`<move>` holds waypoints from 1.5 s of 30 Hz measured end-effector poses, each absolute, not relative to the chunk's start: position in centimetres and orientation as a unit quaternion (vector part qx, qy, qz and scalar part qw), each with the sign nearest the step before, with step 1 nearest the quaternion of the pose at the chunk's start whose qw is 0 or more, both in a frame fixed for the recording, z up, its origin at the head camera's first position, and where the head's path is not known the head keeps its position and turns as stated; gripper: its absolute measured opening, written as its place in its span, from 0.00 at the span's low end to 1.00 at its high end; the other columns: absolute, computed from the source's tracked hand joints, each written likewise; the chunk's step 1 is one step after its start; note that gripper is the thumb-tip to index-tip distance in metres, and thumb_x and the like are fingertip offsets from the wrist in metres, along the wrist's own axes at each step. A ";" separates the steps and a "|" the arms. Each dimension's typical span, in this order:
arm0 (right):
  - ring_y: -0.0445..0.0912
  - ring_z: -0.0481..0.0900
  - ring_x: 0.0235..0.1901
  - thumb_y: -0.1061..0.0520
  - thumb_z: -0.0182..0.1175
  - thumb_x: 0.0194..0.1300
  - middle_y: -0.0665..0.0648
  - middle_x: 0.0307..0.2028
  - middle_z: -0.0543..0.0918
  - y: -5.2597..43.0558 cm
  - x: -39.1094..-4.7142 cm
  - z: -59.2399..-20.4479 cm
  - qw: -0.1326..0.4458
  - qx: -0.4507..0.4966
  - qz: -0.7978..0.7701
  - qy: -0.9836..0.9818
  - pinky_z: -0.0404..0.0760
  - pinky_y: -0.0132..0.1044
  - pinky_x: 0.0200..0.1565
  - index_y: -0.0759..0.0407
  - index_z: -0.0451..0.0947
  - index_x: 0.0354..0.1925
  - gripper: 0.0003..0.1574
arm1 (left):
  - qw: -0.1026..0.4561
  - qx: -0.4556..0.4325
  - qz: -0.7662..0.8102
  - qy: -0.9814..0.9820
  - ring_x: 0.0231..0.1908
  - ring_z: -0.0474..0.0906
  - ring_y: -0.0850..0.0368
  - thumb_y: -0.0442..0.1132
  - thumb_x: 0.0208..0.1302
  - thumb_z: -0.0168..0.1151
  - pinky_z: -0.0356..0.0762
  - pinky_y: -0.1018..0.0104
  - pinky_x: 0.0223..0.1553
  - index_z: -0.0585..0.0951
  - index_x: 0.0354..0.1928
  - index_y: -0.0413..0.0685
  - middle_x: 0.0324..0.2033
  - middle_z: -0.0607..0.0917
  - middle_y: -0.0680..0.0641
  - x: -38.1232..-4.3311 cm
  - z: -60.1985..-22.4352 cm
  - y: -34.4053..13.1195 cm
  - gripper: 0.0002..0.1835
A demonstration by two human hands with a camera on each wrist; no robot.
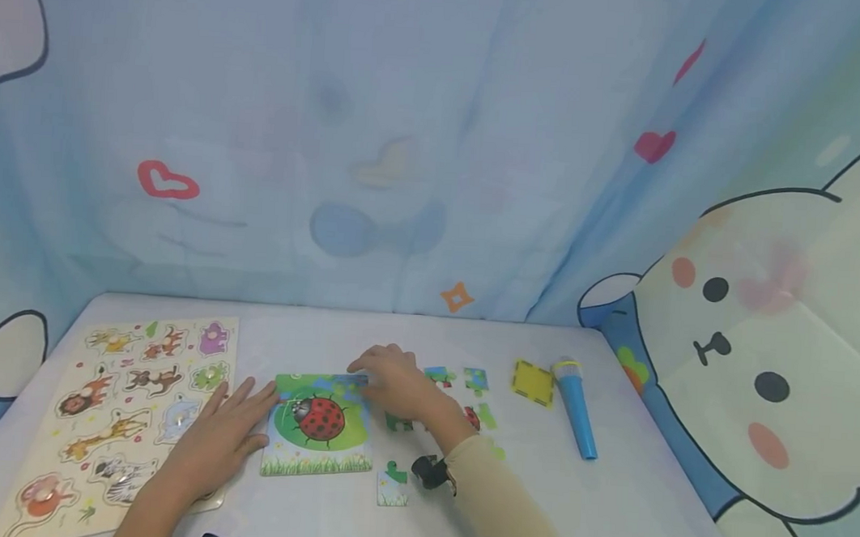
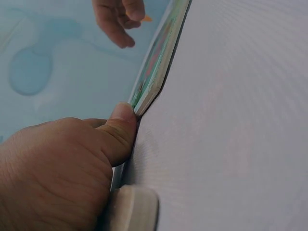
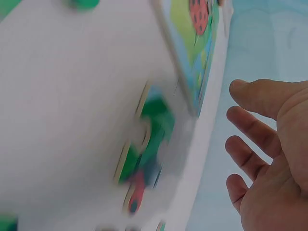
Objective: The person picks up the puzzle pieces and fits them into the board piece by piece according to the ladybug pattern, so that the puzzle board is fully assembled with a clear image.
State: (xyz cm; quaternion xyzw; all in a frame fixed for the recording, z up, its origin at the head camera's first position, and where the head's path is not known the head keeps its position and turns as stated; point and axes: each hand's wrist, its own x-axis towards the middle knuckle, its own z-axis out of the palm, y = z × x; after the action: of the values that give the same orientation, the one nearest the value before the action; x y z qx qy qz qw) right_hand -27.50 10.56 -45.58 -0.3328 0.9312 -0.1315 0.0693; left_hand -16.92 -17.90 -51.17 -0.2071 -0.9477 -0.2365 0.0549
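Observation:
A ladybug puzzle board [image 1: 318, 457] lies near the middle of the table. My left hand [image 1: 220, 440] rests at its left side, fingers spread; in the left wrist view the thumb [image 2: 122, 115] is right at the board's edge. Over the board's upper right corner is my right hand [image 1: 398, 388]. The right wrist view shows its fingers [image 3: 248, 120] loosely bent, with nothing held. Loose puzzle pieces [image 1: 476, 379] lie to the right of the board, partly hidden by the right hand and forearm. One grass-patterned piece [image 1: 392, 494] sits below the board's right corner.
A large wooden animal puzzle [image 1: 75, 363] covers the table's left side, partly under the left forearm. To the right lie a yellow square piece [image 1: 533, 382] and a blue toy microphone [image 1: 576, 410]. A patterned curtain [image 1: 408, 137] hangs behind the white table [image 1: 651, 507].

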 end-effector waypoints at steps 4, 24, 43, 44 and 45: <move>0.50 0.69 0.57 0.54 0.61 0.69 0.48 0.58 0.76 12.2 -27.7 -45.8 0.059 -0.322 -0.126 0.936 0.68 0.52 0.51 0.44 0.78 0.58 0.20 | 0.055 -0.207 -0.235 -0.948 0.72 0.52 0.40 0.44 0.67 0.61 0.37 0.42 0.72 0.67 0.71 0.46 0.71 0.63 0.46 -16.9 -51.2 -17.9 0.32; 0.52 0.67 0.58 0.57 0.63 0.66 0.50 0.57 0.75 18.3 -28.3 -46.6 0.016 -0.249 -0.131 0.959 0.66 0.62 0.56 0.45 0.78 0.58 0.22 | 0.055 -0.206 -0.246 -0.945 0.72 0.51 0.40 0.43 0.67 0.61 0.35 0.44 0.73 0.66 0.71 0.46 0.71 0.63 0.47 -16.9 -51.3 -17.9 0.32; 0.50 0.69 0.55 0.59 0.62 0.68 0.49 0.57 0.77 20.3 -28.4 -47.3 0.033 -0.197 -0.060 0.978 0.67 0.55 0.54 0.43 0.78 0.58 0.22 | 0.056 -0.207 -0.246 -0.945 0.72 0.52 0.40 0.43 0.67 0.61 0.35 0.43 0.73 0.67 0.71 0.46 0.71 0.64 0.46 -16.7 -51.3 -17.8 0.32; 0.50 0.69 0.55 0.58 0.62 0.68 0.49 0.57 0.77 20.3 -28.5 -47.3 0.033 -0.197 -0.059 0.978 0.67 0.55 0.54 0.43 0.78 0.58 0.22 | 0.056 -0.206 -0.246 -0.945 0.72 0.52 0.40 0.43 0.67 0.61 0.35 0.43 0.73 0.67 0.71 0.46 0.71 0.64 0.47 -16.8 -51.3 -17.8 0.32; 0.50 0.69 0.55 0.58 0.62 0.68 0.49 0.57 0.77 20.4 -28.5 -47.3 0.033 -0.197 -0.056 0.978 0.67 0.55 0.55 0.43 0.79 0.58 0.21 | 0.057 -0.207 -0.245 -0.946 0.72 0.52 0.40 0.43 0.67 0.61 0.35 0.43 0.73 0.67 0.71 0.46 0.71 0.64 0.46 -16.8 -51.3 -17.8 0.32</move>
State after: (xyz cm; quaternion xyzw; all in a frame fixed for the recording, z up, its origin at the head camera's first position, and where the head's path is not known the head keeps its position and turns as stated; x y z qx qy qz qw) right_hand -28.54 20.40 -47.34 -0.1975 0.9782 -0.0560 0.0327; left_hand -16.81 -17.83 -51.31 -0.2066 -0.9455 -0.2451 0.0568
